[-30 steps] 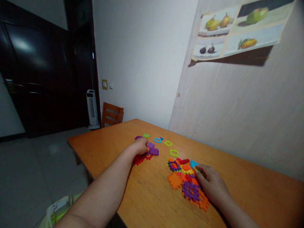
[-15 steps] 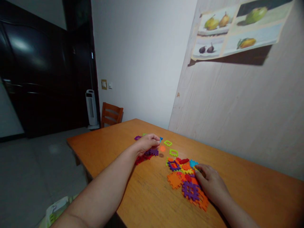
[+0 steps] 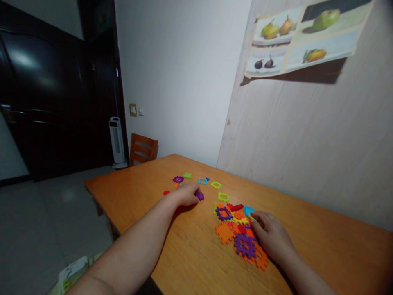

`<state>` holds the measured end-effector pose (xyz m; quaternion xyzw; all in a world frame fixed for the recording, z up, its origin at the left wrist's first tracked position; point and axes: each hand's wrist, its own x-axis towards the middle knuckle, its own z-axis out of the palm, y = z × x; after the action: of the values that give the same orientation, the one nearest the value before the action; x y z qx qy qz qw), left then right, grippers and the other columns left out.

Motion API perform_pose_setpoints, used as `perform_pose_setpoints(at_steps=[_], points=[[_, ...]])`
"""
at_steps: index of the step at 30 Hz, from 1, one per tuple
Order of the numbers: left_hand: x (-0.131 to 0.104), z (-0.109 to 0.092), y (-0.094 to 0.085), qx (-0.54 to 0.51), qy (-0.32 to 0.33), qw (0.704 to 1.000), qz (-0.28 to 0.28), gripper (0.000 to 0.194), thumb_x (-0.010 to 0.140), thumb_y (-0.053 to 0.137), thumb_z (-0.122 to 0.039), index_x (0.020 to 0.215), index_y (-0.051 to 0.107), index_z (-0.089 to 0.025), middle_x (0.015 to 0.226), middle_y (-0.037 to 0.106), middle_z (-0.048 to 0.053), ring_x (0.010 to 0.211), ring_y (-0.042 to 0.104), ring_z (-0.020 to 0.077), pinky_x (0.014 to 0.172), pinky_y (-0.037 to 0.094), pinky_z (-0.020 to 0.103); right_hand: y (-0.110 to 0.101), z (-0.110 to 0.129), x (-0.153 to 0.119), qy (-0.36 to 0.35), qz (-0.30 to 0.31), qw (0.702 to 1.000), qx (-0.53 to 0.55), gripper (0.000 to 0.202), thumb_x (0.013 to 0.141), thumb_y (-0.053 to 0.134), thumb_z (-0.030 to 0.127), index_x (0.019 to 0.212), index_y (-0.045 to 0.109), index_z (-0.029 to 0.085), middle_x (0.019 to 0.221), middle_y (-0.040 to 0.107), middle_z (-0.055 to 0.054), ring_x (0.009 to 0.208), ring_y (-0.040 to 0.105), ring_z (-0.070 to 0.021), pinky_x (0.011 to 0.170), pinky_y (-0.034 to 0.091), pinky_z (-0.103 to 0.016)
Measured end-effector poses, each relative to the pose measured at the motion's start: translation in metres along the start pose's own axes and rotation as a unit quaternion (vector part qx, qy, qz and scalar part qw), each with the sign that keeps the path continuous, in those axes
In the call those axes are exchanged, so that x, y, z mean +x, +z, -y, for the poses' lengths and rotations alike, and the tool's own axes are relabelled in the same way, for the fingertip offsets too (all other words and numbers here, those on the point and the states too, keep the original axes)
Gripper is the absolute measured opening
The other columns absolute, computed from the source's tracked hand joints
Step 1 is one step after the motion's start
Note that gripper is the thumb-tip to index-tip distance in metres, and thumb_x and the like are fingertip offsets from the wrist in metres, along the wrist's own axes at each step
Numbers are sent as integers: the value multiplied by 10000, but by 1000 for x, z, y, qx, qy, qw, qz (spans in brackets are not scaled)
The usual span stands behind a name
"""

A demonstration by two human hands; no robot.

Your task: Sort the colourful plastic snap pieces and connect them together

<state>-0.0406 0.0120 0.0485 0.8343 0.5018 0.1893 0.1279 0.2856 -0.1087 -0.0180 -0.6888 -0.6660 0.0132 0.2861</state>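
Observation:
My left hand (image 3: 188,194) is reached out over the table with its fingers bent down onto a purple notched tile (image 3: 200,196), whose edge shows past the fingertips. Its palm and most fingers are hidden from me. My right hand (image 3: 272,229) rests at the right side of a heap of colourful interlocking tiles, thumb and fingers curled together. A light-blue tile (image 3: 249,211) and a bit of yellow lie at its fingertips; what it pinches, if anything, is hidden. In the heap are an orange tile (image 3: 224,232), a purple lattice tile (image 3: 245,246) and a red piece (image 3: 236,207).
Behind the hands lie green frame tiles (image 3: 223,197), a blue frame tile (image 3: 202,181), a purple tile (image 3: 178,179) and a green tile (image 3: 187,175). A red disc (image 3: 166,192) is left of my left hand. The wooden table (image 3: 129,184) meets the wall; a chair (image 3: 143,148) stands beyond.
My left hand has moved slightly left and down onto the purple tile. An orange round piece by its fingertips is no longer visible there. The right hand stays in place.

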Motion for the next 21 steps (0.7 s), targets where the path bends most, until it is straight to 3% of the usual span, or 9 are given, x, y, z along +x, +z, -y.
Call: perform_pose_setpoints(at_steps=[4,8,12,16,21], points=[[5,1,0,-29,10,999,-12,117,823,645,-309,798,727,-230,827,713,56,743,604,206,658,381,253,1,-1,0,4,5,1000,-3,377,895,476,400,1117,716,214,1225,690,-89,1137,609,-253,1035,443,-402],[9,0,-4,-17,-8,996,-82,199,909,537,-299,806,687,-219,826,695,55,755,596,193,681,371,254,1,0,0,7,7,1000,-6,381,905,469,405,1124,712,209,1236,682,-92,1144,601,-256,1041,437,-405],[13,-5,-2,-87,9,988,-128,244,940,483,-292,767,626,-196,779,651,34,750,568,178,669,364,252,0,1,0,4,11,1000,-7,382,909,463,402,1121,713,207,1225,686,-94,1140,603,-254,1032,439,-398],[17,-10,9,-172,30,976,-128,263,943,464,-327,760,593,-189,733,601,3,717,522,161,646,365,244,-1,3,0,2,9,1000,-12,387,905,465,405,1126,718,213,1216,689,-92,1117,617,-249,1013,452,-390],[18,-22,18,-191,50,973,-122,278,942,454,-355,757,575,-187,692,549,-10,691,498,153,628,356,246,-1,4,-1,5,7,1000,-16,386,907,464,413,1124,722,225,1226,689,-86,1119,621,-250,1020,446,-384]])
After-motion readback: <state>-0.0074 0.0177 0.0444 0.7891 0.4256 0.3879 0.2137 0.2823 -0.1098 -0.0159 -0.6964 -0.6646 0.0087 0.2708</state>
